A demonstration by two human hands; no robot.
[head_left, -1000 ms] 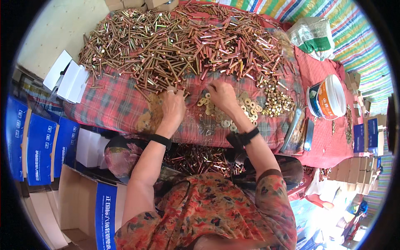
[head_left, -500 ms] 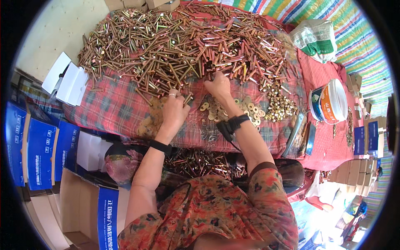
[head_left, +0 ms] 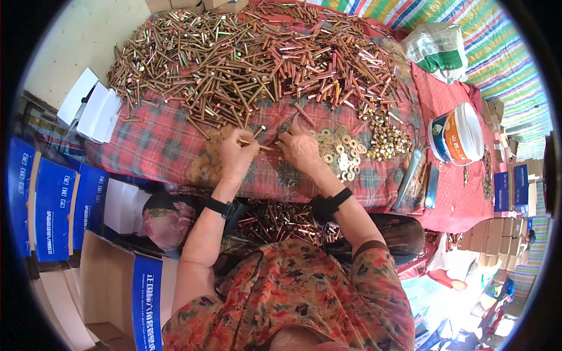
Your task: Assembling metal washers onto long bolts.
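Note:
My left hand (head_left: 237, 155) is closed round a thin brass-coloured bolt (head_left: 261, 146), whose free end points right. Close beside that end, my right hand (head_left: 301, 151) has its fingers bent together; whatever they hold is hidden. A reddish metal sleeve (head_left: 304, 114) sits just beyond the right hand's knuckles, and I cannot tell whether the hand touches it. Flat washers (head_left: 345, 153) are spread to the right of this hand, with a heap of small brass-coloured nuts (head_left: 387, 137) farther right. Past both hands lies a big pile of bolts and sleeves (head_left: 252, 64).
Plaid cloth (head_left: 158, 137) covers the work surface. To the right stand a white bucket (head_left: 462, 137) and a white-green sack (head_left: 436, 52). Small white boxes (head_left: 99, 117) are at the left, blue cartons (head_left: 55, 205) below them. More metal parts (head_left: 281, 221) lie by my lap.
My right hand has drawn back from the pile toward me and slightly left, close to the left hand. My left hand has shifted slightly left, and the bolt in it now shows.

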